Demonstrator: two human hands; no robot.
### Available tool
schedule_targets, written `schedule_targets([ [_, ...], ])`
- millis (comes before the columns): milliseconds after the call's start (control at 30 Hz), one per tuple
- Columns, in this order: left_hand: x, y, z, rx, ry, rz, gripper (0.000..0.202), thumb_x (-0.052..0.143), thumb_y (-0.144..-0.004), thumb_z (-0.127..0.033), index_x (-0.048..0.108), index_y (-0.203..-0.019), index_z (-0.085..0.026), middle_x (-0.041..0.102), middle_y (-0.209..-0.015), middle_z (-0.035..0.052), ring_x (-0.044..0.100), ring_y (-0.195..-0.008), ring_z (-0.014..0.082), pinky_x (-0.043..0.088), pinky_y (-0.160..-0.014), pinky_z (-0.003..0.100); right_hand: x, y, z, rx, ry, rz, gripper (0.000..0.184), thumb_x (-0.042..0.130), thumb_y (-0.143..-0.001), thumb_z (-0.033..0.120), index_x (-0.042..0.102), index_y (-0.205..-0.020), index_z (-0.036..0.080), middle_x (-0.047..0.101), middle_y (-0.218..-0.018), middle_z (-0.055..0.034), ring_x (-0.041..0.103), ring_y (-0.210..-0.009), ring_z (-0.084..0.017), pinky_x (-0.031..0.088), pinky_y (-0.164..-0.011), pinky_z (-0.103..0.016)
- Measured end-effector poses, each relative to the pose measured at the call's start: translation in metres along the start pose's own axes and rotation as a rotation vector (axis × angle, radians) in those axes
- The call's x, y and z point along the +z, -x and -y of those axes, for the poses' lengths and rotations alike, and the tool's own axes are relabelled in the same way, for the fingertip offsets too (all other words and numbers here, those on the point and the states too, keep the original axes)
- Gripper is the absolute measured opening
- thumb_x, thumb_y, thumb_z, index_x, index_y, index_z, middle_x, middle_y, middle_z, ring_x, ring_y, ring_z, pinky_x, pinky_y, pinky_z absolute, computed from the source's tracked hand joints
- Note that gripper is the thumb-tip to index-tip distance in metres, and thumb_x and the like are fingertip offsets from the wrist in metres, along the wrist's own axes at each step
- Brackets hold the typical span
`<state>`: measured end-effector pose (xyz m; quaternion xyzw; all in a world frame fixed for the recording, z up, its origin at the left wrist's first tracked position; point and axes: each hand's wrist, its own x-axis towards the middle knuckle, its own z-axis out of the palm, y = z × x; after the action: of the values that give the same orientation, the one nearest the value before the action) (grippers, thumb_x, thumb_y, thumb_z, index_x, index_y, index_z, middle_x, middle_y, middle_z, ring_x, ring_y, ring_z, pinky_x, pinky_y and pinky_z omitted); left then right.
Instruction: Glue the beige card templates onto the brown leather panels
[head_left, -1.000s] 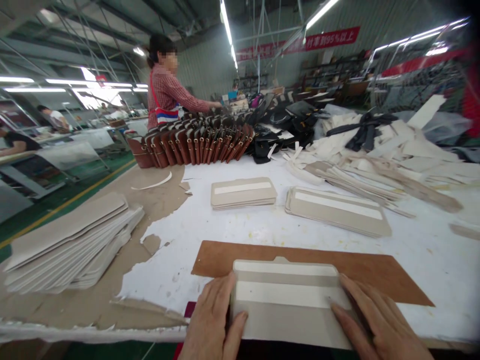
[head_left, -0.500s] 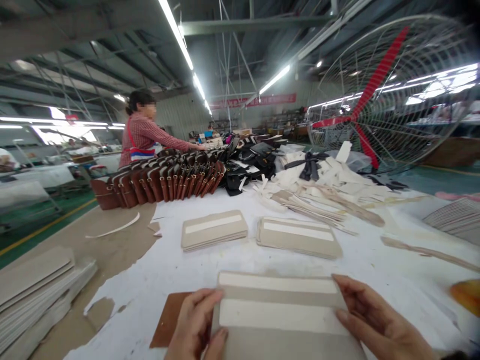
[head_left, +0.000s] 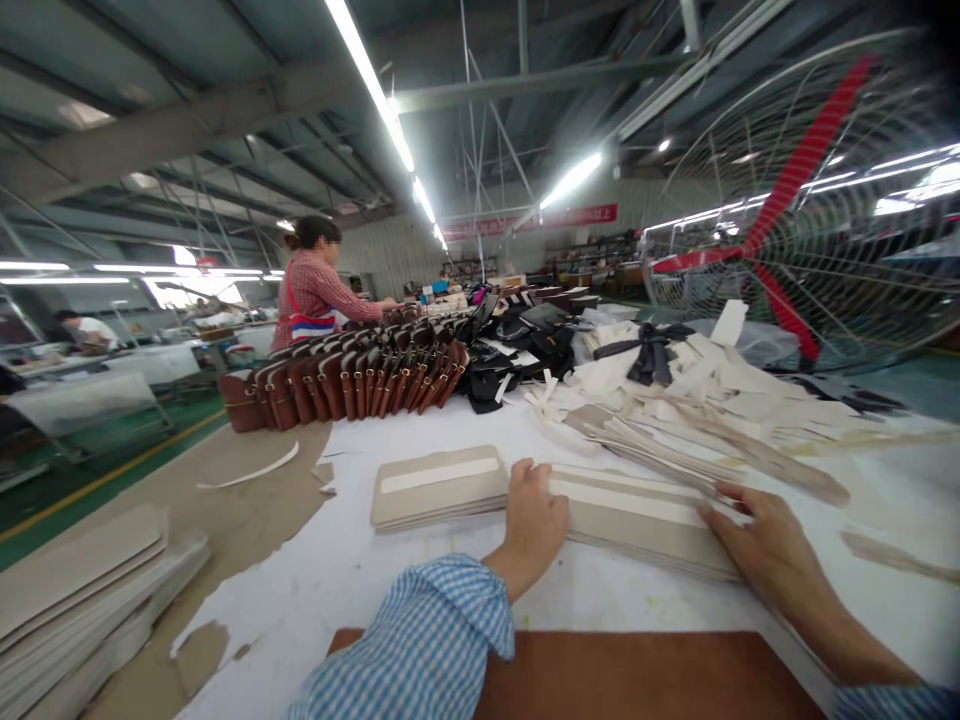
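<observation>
My left hand [head_left: 536,525] is closed on the left end of a stack of beige panels [head_left: 652,535], its fingers bent over the edge. My right hand [head_left: 765,545] grips the opposite end, thumb on the near side and fingers at the far corner. The top panel carries a long white strip. Just left of my left hand lies a second beige panel stack [head_left: 442,490], also with a white strip on top. Nearer to me, a brown leather piece [head_left: 637,675] lies flat, partly covered by my left sleeve.
Several brown bags [head_left: 352,375] stand in rows at the back left, with a person [head_left: 319,285] reaching over them. Black pieces [head_left: 529,335] and white scraps [head_left: 720,375] are heaped behind the stacks. A large caged fan [head_left: 780,220] stands at right. More sheets [head_left: 90,610] lie at left.
Both hands moved forward from the near edge to the right stack, and the held panel with two white strips no longer shows there. The brown leather is now uncovered. The view shifted slightly.
</observation>
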<state>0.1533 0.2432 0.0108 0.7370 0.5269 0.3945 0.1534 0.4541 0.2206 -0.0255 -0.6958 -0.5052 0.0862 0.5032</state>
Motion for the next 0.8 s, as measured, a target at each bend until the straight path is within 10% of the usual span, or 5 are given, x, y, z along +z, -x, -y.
schedule_targets([
  [133,-0.031,0.042,0.009,0.114,-0.040,0.046,0.048,0.079,-0.084,-0.019,0.068,-0.131,-0.018,0.056,-0.152,0.0149,0.049,-0.145,0.0320,0.039,-0.125,0.051,-0.002,0.006,-0.005,-0.167,0.078,-0.027,0.038,0.055,-0.078,0.058,0.066,-0.092,0.025,0.068,-0.106,-0.0238,0.055,-0.129,-0.055,0.032,-0.115,-0.075],
  [200,-0.064,0.069,0.025,0.149,-0.070,0.063,0.054,0.080,-0.076,-0.019,0.070,-0.129,-0.023,0.057,-0.151,0.0108,0.049,-0.144,0.0312,0.038,-0.126,0.050,-0.002,0.013,0.006,-0.255,0.074,0.036,0.039,0.055,-0.079,0.058,0.068,-0.097,0.026,0.068,-0.110,-0.0223,0.057,-0.126,-0.053,0.039,-0.111,-0.075],
  [433,-0.173,0.093,0.124,-0.194,-0.282,-0.153,0.049,0.068,-0.095,-0.027,0.058,-0.142,-0.019,0.050,-0.156,0.0157,0.042,-0.148,0.0379,0.030,-0.125,0.066,0.052,0.053,0.126,-0.511,0.160,0.637,0.042,0.047,-0.093,0.035,0.072,-0.125,0.021,0.066,-0.131,-0.0129,0.067,-0.115,-0.028,0.055,-0.099,-0.043],
  [633,-0.174,0.085,0.155,-0.412,-0.321,-0.113,0.042,0.073,-0.100,-0.038,0.063,-0.136,-0.020,0.061,-0.144,0.0114,0.061,-0.130,0.0317,0.052,-0.110,0.058,0.148,0.050,0.181,-0.466,0.335,0.719,0.029,0.069,-0.098,0.029,0.070,-0.123,0.014,0.067,-0.126,-0.0131,0.066,-0.114,-0.025,0.051,-0.106,-0.044],
  [800,-0.167,0.089,0.156,-0.474,-0.237,-0.093,0.043,0.073,-0.100,-0.038,0.062,-0.138,-0.020,0.060,-0.146,0.0116,0.060,-0.132,0.0321,0.051,-0.110,0.058,0.180,0.042,0.174,-0.374,0.395,0.690,0.026,0.068,-0.104,0.041,0.071,-0.112,0.017,0.070,-0.120,-0.0081,0.068,-0.108,-0.024,0.055,-0.100,-0.048],
])
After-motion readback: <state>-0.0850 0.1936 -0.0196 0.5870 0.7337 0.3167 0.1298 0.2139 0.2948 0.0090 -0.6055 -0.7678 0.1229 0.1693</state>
